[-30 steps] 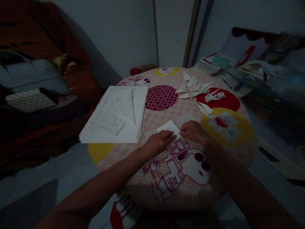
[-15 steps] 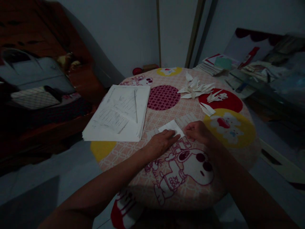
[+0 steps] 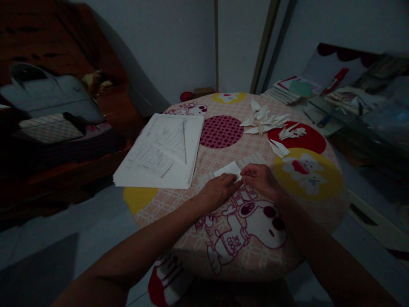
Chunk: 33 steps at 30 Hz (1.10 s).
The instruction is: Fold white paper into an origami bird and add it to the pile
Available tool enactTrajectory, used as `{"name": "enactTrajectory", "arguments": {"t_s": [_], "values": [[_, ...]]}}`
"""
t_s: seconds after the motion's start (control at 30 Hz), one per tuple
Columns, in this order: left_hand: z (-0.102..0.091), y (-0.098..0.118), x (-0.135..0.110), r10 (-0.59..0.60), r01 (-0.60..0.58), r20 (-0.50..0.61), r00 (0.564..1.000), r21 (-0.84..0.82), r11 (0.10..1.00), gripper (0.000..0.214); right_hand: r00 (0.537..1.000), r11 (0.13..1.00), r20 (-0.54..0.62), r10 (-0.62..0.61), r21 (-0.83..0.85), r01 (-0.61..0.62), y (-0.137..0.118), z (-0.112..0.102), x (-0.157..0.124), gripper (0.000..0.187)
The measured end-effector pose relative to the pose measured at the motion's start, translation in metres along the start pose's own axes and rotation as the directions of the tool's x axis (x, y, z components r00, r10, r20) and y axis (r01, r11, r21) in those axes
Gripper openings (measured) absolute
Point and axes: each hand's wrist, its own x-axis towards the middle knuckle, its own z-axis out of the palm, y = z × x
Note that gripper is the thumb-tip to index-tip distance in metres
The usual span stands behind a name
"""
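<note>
A small folded white paper (image 3: 227,168) lies on the patterned tablecloth in front of me. My left hand (image 3: 220,190) rests on its near side, fingers stretched out and pressing it down. At the right corner of the paper, my right hand (image 3: 257,178) has its thumb and fingers pinched together, touching my left fingertips; the corner itself is mostly hidden by them. Beyond them sit several folded paper pieces (image 3: 264,119), and a loose folded strip (image 3: 279,149) is nearer to my right hand.
A stack of printed sheets (image 3: 179,181) with folded papers on top occupies the table's left. Past the right edge, a glass shelf (image 3: 338,123) holds papers. Bags (image 3: 57,98) rest on a wooden seat at left.
My right hand has shifted left onto the paper's right corner and now meets my left fingertips. Less of the paper shows. My left hand stays almost in place; the view has shifted slightly.
</note>
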Motion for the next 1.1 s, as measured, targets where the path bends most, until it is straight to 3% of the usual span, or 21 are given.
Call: {"name": "enactTrajectory", "arguments": {"t_s": [0.17,0.4,0.63,0.87,1.1], "values": [[0.001,-0.012,-0.012,0.065,-0.066,-0.018,0.998,-0.043,0.997,0.042,0.998,0.977,0.048,-0.050,-0.207,0.059,0.000,0.008,0.003,0.012],[-0.003,-0.030,-0.040,0.077,-0.078,-0.067,0.995,-0.019,0.997,0.040,0.999,0.907,-0.012,-0.030,-0.420,0.022,-0.013,0.017,0.000,0.009],[0.002,-0.044,-0.051,0.082,-0.090,-0.082,0.993,-0.107,0.990,0.040,0.999,0.818,-0.043,-0.025,-0.576,-0.005,-0.020,0.029,0.003,0.014],[0.006,-0.044,-0.050,0.050,-0.064,-0.133,0.990,-0.099,0.993,0.035,0.999,0.861,-0.036,0.000,-0.509,-0.018,-0.020,0.022,0.005,0.009],[0.005,-0.037,-0.055,-0.013,0.003,-0.127,0.992,-0.083,0.997,0.036,0.999,0.878,-0.033,-0.020,-0.479,0.002,-0.004,-0.004,0.006,0.011]]}}
